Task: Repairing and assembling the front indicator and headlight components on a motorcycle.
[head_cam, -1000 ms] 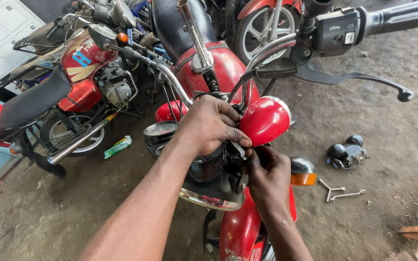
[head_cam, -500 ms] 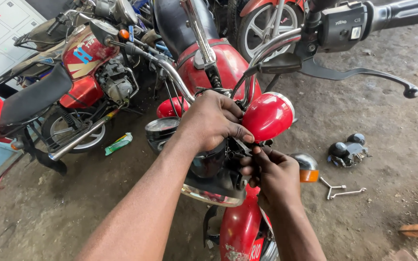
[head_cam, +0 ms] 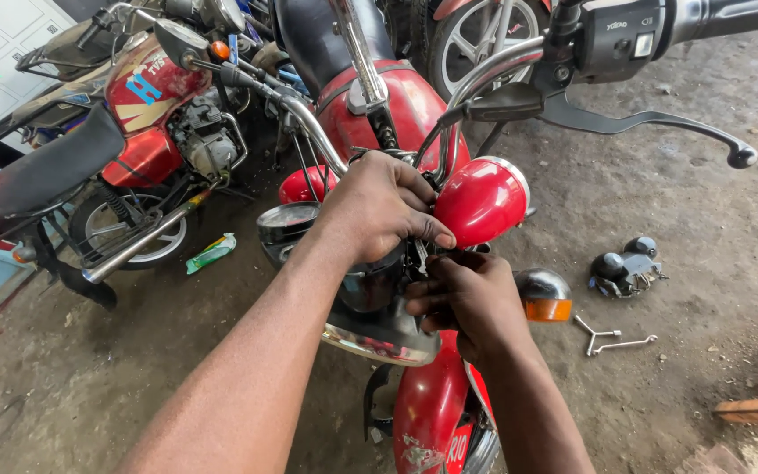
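Left hand [head_cam: 383, 206] sits on top of the headlight assembly [head_cam: 379, 325] of the red motorcycle [head_cam: 388, 96], fingers curled narrow over the wiring behind the red gauge housing [head_cam: 482, 200]; thumb tip touches the housing's lower left edge. Can't tell if it pinches a wire; the grip point is hidden under the fingers.

Right hand [head_cam: 467, 298] is just below the left fingertips, fingers bunched tight on something small at the gap between headlight and gauge housing. The part itself is too hidden to name.

Right of the right-hand knuckles, touching close: turn signal [head_cam: 546, 294] with orange lens. Above both hands: handlebar [head_cam: 484, 75], brake lever [head_cam: 660, 123] sticking out to the right, its tip well apart from the fingers.

Open room: bare dirt floor [head_cam: 712, 228] right of the hands, only a black switch unit [head_cam: 625, 268] and bent metal tool [head_cam: 611, 338] lying there. Left of the fingers it is tight: second red motorcycle [head_cam: 146, 114] parked near, green wrapper [head_cam: 210, 253] on the ground between.
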